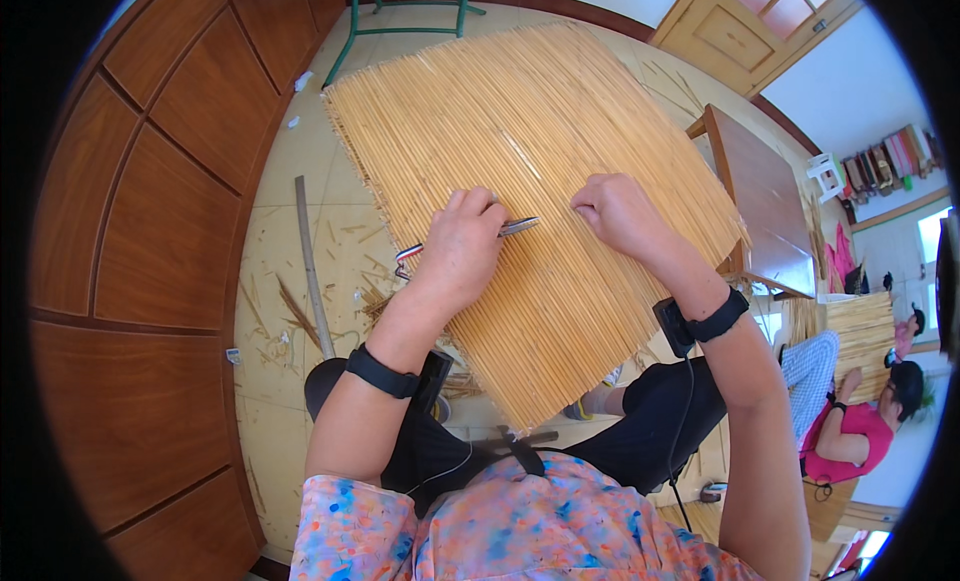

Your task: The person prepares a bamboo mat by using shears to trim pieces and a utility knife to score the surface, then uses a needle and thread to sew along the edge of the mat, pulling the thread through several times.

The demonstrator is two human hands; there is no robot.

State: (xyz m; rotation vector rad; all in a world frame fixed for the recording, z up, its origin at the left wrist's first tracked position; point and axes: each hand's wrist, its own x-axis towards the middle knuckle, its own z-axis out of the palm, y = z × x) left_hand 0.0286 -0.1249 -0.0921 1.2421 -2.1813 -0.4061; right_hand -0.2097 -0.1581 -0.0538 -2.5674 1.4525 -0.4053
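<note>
Two hands are working on a big straw mat. Left hand is gripping a small metal tool; right hand is pressing down, fingers curled.

Wooden table close beside mat

A home craft workshop is showing here: straw scraps are littering the tiled floor at left, another worker weaving at right.
</note>
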